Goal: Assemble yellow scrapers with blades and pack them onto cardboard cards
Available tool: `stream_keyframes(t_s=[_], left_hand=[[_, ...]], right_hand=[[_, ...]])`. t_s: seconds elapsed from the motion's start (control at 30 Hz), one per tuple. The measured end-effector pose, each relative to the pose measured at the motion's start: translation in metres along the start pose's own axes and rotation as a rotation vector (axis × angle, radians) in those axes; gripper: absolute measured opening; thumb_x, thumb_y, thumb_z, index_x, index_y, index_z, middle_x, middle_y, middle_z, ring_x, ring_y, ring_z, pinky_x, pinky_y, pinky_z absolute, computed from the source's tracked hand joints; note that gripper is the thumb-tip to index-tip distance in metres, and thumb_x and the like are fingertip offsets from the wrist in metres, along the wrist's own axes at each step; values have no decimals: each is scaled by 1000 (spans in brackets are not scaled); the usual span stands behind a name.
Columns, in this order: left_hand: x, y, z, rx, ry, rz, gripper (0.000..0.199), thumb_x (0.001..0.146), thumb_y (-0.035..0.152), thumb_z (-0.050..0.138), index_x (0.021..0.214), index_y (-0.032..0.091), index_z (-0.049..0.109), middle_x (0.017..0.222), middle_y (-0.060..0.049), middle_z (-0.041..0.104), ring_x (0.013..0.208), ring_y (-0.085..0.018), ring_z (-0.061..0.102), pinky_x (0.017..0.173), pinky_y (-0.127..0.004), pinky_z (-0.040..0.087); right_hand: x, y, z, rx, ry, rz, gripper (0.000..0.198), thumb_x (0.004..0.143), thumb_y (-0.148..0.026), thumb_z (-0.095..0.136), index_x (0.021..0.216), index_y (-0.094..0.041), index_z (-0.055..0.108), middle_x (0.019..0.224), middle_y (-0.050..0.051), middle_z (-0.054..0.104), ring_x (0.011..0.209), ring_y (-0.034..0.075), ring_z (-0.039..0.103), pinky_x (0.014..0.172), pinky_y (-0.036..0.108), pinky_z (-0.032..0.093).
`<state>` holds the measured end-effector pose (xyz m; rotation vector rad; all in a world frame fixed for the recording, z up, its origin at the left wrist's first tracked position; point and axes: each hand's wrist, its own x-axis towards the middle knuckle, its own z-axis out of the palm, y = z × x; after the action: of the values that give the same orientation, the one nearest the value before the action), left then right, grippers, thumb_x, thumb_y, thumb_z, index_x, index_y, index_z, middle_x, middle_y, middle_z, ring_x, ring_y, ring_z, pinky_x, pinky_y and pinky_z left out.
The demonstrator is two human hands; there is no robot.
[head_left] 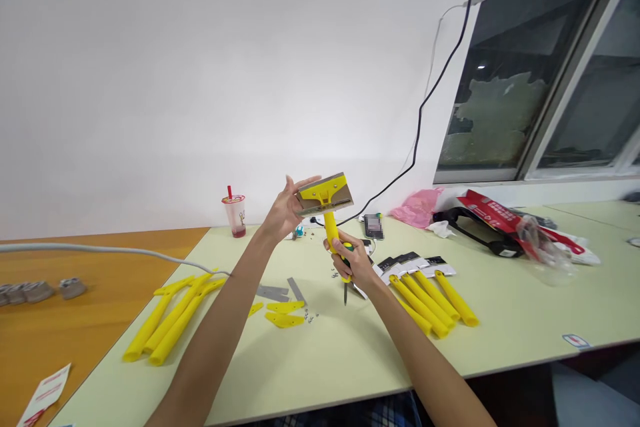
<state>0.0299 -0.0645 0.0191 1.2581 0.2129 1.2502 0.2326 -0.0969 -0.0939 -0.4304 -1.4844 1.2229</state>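
Observation:
A scraper with a yellow handle [331,233] and a wide metal blade [343,197] is held up over the table. My right hand [354,259] is wrapped round its handle, and a screwdriver [347,248] with a green and yellow grip sits in the same hand, its shaft pointing down. At the blade's left end is my left hand [285,212], fingers stretched out and apart, partly hidden behind the metal. Below lie loose yellow plates [285,307], grey blades [297,290] and small screws [310,317].
Yellow Y-shaped handles [163,323] lie left; several more yellow handles [425,307] lie right, near black-and-white packets [407,263]. A drink cup [235,215] and a phone [373,226] stand and lie farther back. A red bag [493,213] is at the right; a grey cable [125,250] crosses left.

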Motion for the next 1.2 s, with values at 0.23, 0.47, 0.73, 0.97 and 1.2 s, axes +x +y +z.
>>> stream_keyframes(t_s=[0.23, 0.47, 0.73, 0.97, 1.2], left_hand=[[-6, 9, -6, 98, -32, 41, 73, 93, 74, 75, 141, 19, 76, 124, -16, 82, 110, -32, 80, 90, -38, 64], [-7, 17, -3, 205, 2, 81, 45, 88, 44, 92, 124, 19, 83, 116, -12, 83, 100, -26, 79, 84, -35, 64], [-9, 22, -15, 155, -16, 161, 31, 79, 36, 98, 101, 18, 85, 91, -7, 82, 86, -24, 81, 93, -43, 65], [-12, 31, -19, 148, 5, 207, 53, 91, 68, 79, 108, 18, 83, 100, -11, 82, 93, -28, 81, 100, -48, 64], [2, 21, -23, 177, 208, 39, 62, 102, 75, 59, 124, 19, 76, 142, -17, 74, 134, -33, 70, 111, -47, 58]], right_hand=[[0, 1, 1, -12, 1, 47, 34, 101, -54, 76, 94, -21, 70, 49, -12, 37, 35, 5, 21, 34, 21, 23], [-1, 4, 0, -34, 17, 89, 34, 98, -54, 79, 94, -20, 72, 44, -13, 36, 33, 5, 22, 34, 20, 23], [4, 15, -5, -131, 365, -8, 54, 77, -48, 97, 120, -19, 81, 52, -8, 53, 35, 7, 32, 33, 24, 28], [5, 21, -7, -387, 459, -306, 34, 84, -44, 90, 112, -25, 88, 118, 8, 79, 63, 15, 63, 46, 29, 47], [8, 20, -10, -570, 641, -596, 28, 93, -40, 85, 117, -25, 88, 111, 10, 80, 98, 25, 72, 74, 35, 59]])
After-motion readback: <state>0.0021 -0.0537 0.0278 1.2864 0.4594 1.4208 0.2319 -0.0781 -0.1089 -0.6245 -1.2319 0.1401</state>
